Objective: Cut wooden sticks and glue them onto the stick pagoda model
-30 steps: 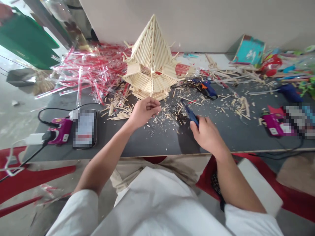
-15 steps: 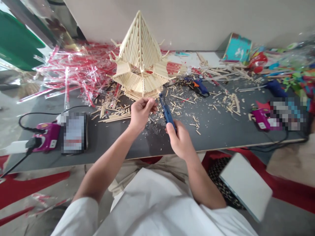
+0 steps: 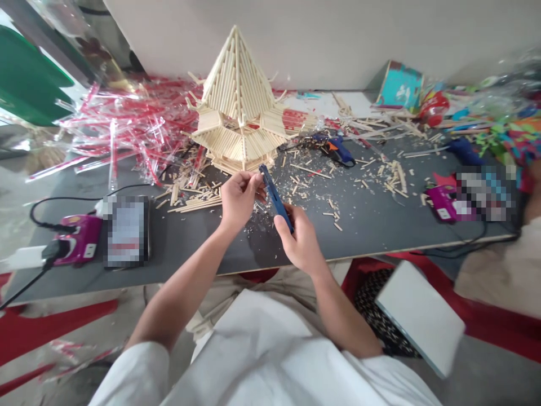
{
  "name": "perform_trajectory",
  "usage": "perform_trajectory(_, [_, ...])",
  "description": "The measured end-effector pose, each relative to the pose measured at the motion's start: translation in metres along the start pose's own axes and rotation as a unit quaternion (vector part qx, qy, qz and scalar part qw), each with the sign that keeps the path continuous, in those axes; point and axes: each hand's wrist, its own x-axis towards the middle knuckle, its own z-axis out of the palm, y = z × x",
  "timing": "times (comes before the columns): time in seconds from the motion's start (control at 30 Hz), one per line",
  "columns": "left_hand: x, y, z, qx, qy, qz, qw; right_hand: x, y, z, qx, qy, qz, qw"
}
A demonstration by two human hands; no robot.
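Left hand [image 3: 238,200] seemingly pinched; right hand [image 3: 301,241] curled, just beside.

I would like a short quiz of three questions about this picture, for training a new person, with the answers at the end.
1. What does the right hand hold?
2. True or false: the phone lies to the left of the tower.
3. Choose one. The top of the tower is: A) flat, B) pointed, C) round.

Key: 1. A blue tool. 2. True. 3. B.
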Motion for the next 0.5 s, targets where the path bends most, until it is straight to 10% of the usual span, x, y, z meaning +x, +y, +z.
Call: perform_trajectory(0.5, [-0.009,0.002,-0.003,0.151,0.035,0.087,0.984,0.006,0.012,0.000,0.023,-0.029,-0.024,0.999])
